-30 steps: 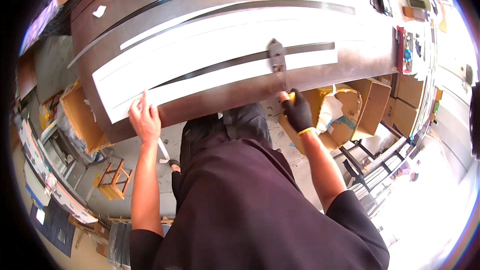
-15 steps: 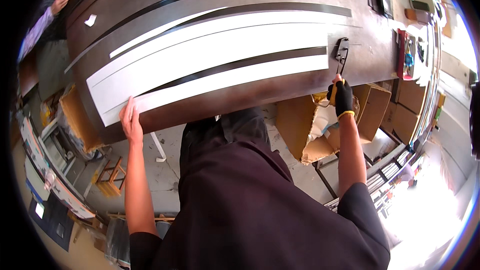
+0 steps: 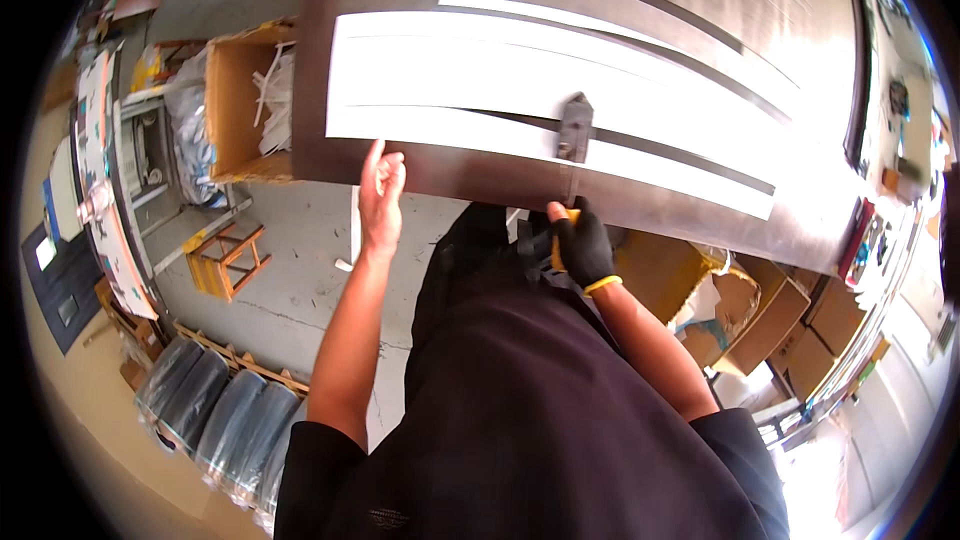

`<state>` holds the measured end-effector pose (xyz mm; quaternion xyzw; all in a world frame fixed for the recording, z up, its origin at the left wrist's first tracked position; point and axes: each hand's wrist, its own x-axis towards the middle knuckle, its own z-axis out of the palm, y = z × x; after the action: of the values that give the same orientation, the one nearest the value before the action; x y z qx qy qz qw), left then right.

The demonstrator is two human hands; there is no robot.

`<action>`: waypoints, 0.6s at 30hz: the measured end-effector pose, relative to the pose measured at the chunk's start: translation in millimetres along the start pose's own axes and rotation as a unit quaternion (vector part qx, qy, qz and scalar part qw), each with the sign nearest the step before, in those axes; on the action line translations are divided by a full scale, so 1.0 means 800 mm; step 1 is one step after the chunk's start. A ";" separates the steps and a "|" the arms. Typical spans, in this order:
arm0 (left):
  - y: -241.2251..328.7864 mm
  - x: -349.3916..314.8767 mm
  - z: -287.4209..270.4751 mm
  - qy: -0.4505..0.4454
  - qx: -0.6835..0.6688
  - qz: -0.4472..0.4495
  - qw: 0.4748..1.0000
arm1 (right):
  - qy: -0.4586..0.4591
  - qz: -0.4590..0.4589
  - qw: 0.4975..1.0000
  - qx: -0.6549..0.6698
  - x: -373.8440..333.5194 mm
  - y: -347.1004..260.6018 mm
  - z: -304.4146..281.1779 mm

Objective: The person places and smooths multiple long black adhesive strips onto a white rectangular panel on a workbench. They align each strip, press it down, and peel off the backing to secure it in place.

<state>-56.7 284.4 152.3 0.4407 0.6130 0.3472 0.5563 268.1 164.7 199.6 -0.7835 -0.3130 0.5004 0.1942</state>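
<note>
White sheet (image 3: 440,70) could skew if dark-headed tool (image 3: 575,125) drags: our left hand (image 3: 382,190), half-curled, by near edge; right hand (image 3: 585,245) clasps handle (image 3: 557,252).

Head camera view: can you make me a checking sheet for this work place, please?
Surface: dark brown table.
Job's things: long white sheet with narrow white strip along its near side; dark-headed hand tool reaching over both.
Clutter: white scraps in the cardboard box left of the table.
Grips: left hand open by the table's near edge, contact unclear; right hand, black-gloved, closed round the tool's yellow handle.
Cables: nothing seen.
Surroundings: grey floor, wooden stool.
</note>
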 end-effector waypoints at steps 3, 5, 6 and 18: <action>-0.019 -0.039 -0.053 0.022 0.019 -0.023 0.999 | -0.105 -0.014 0.991 -0.081 0.016 -0.081 0.097; -0.032 -0.069 -0.084 0.062 0.009 -0.042 0.997 | -0.122 -0.045 0.988 -0.088 0.024 -0.134 0.171; -0.031 -0.086 -0.095 0.095 -0.001 -0.062 0.994 | -0.127 -0.087 0.984 -0.090 0.028 -0.155 0.207; -0.060 -0.168 -0.133 0.188 -0.071 -0.144 0.969 | -0.273 -0.280 0.918 -0.068 0.060 -0.294 0.349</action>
<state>-170.4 149.0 173.9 0.2337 0.7377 0.3826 0.5047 -39.6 366.6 194.7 -0.5083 -0.5940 0.5971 0.1795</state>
